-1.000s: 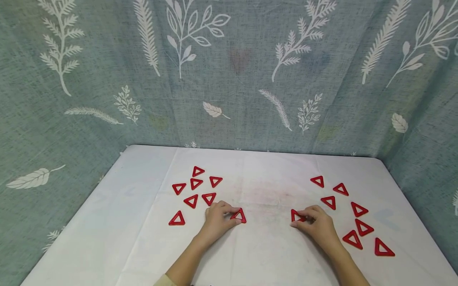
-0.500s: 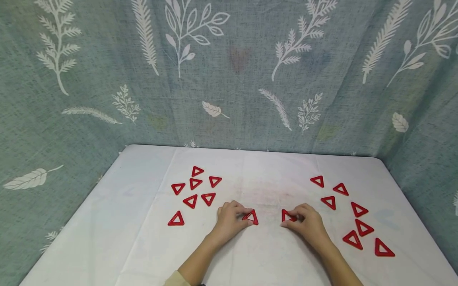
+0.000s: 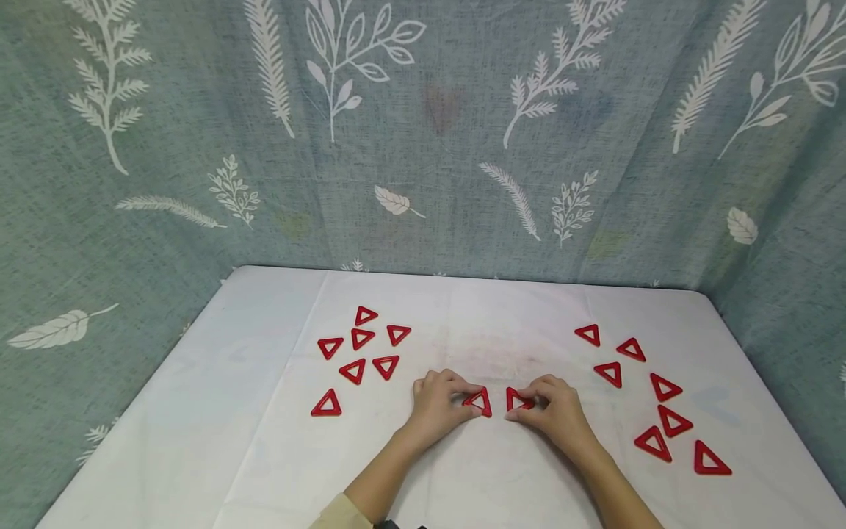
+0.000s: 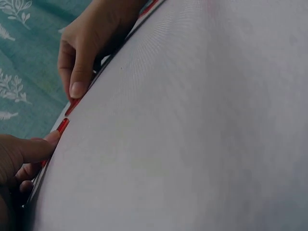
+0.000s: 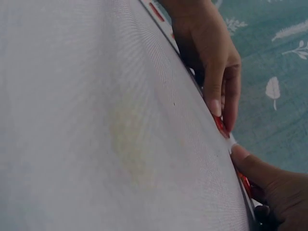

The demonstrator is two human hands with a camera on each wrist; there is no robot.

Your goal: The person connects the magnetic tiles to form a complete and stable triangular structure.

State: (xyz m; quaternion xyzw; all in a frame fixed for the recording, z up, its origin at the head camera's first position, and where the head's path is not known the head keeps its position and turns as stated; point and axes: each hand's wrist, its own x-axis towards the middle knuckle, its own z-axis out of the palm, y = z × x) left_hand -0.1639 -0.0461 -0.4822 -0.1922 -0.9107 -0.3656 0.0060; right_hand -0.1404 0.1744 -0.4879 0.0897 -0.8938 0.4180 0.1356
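Note:
In the head view my left hand [image 3: 441, 405] pinches a red triangular frame [image 3: 486, 402] between thumb and fingers. Facing it, my right hand [image 3: 554, 413] pinches a second red triangular frame [image 3: 512, 399] the same way. A narrow strip of white cloth separates the two pieces, which do not touch. Both are low at the middle of the table; fingertips cover part of each. The left wrist view shows the left hand [image 4: 24, 161] at lower left, with the right hand [image 4: 91, 43] above it. In the right wrist view the held pieces appear nearly edge-on.
Several red triangles [image 3: 352, 371] lie scattered on the left of the white-covered table [image 3: 264, 470]. Another loose group of red triangles [image 3: 674, 421] is spread on the right. A green leaf-print curtain [image 3: 436, 184] hangs behind and at both sides.
Both hands have slid toward each other, the left one rightward and the right one leftward, each with its triangle. The gap between the two pieces has narrowed. The scattered triangles stay put.

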